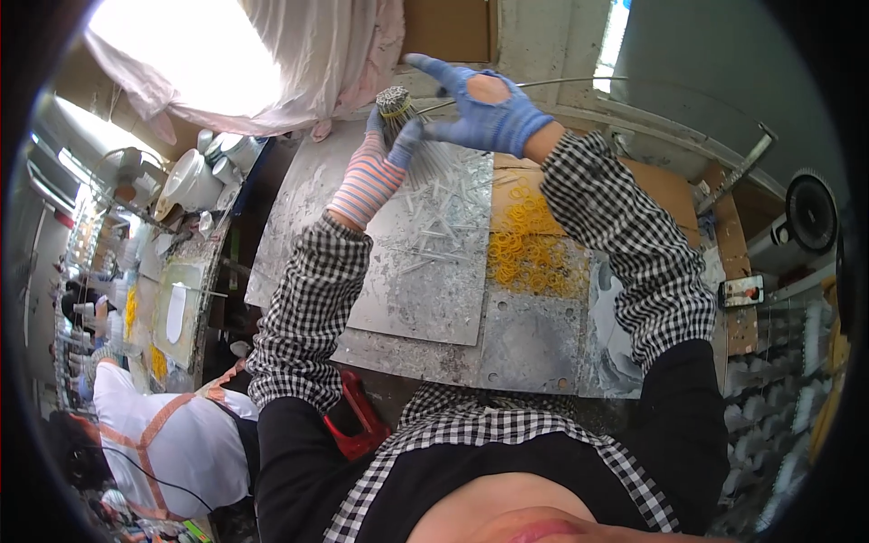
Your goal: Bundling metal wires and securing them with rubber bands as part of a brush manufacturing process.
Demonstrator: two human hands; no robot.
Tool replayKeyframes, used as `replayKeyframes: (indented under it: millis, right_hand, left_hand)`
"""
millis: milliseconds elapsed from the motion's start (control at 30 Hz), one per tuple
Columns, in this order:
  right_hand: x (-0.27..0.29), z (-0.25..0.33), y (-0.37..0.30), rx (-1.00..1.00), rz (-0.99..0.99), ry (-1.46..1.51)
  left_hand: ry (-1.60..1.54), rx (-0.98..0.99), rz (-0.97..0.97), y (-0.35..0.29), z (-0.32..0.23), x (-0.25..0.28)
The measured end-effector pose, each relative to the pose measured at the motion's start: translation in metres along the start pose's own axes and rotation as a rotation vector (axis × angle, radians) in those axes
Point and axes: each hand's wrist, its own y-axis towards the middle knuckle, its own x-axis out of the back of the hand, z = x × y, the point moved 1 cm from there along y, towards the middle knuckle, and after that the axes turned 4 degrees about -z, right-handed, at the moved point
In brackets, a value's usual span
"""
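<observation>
Black-and-white checked cloth apron [493, 425] nearest, then a smeared grey table [407, 359] w/ a scuffed flat board [398, 308] on its left, a tangled heap of thin yellow rings [525, 249] on the right, & slim see-thru sticks [439, 231] strewn farther up the board. Far side, centre: L hand [373, 174], striped knit glove, grips the bundle [393, 98] btwn thumb & fingers, w/ R hand [493, 113], holed blue knit glove, just right of it, fingers spread; can't tell if its thumb touches. Bundle = tight roundish clump of thin greyish rods, yellow band nr the top, ends showing.
</observation>
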Motion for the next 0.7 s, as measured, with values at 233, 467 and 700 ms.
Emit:
replayKeyframes:
  millis: [233, 467, 700]
  right_hand:
    - [0.055, -0.078, -0.008, -0.226, 0.099, -0.328]
    - [0.243, -0.211, -0.089, -0.466, -0.085, -0.395]
    - [0.449, -0.354, -0.200, -0.524, -0.026, -0.547]
  left_hand:
    - [0.052, -0.193, 0.225, 0.080, -0.009, -0.093]
    - [0.016, -0.177, 0.550, -0.042, -0.007, -0.130]
    - [0.079, -0.171, 0.797, -0.182, 0.011, -0.129]
